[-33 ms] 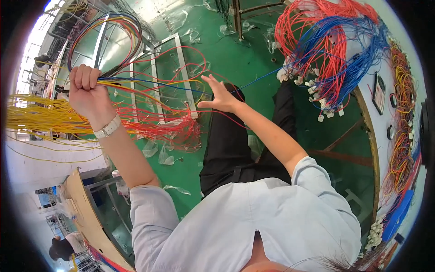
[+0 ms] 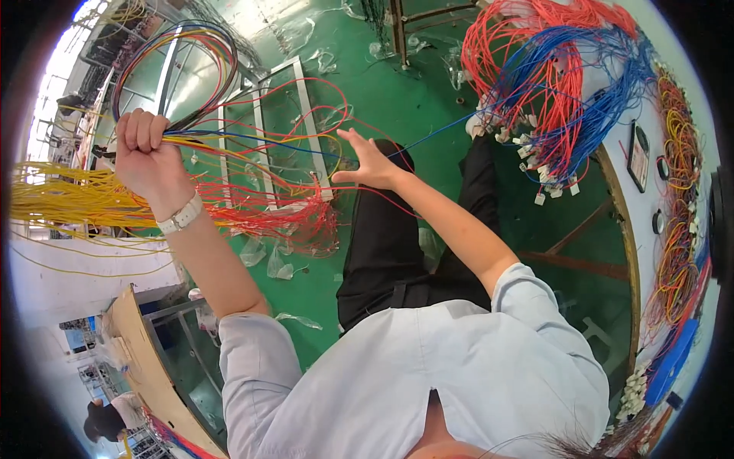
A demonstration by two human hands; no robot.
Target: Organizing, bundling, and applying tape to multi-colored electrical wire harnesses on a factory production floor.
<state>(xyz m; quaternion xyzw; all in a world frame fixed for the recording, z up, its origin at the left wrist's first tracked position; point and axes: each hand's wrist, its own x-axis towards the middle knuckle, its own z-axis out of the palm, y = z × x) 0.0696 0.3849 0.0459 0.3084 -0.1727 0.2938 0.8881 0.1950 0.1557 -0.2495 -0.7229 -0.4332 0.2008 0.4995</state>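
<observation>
My left hand [image 2: 141, 149] is closed in a fist around a bundle of coloured wires [image 2: 183, 136]. The wires form a large loop [image 2: 232, 57] above the fist. Loose ends, red, yellow and blue, trail right from it. My right hand [image 2: 371, 164] is over my thigh, thumb and fingers spread apart. A blue wire [image 2: 440, 134] runs past this hand toward the hanging wires on the right; whether it touches the palm is hidden. Below and left of the fist hang yellow wires [image 2: 76, 191] and red wires [image 2: 298, 222].
At right, a white-topped table [image 2: 619, 153] carries red wires [image 2: 489, 46] and blue wires [image 2: 604, 122] with white connectors hanging over its edge. A phone-like black device [image 2: 638, 157] lies there. A metal frame [image 2: 260, 130] stands ahead. Plastic scraps lie on the green floor [image 2: 367, 69]. Another person [image 2: 107, 421] is at lower left.
</observation>
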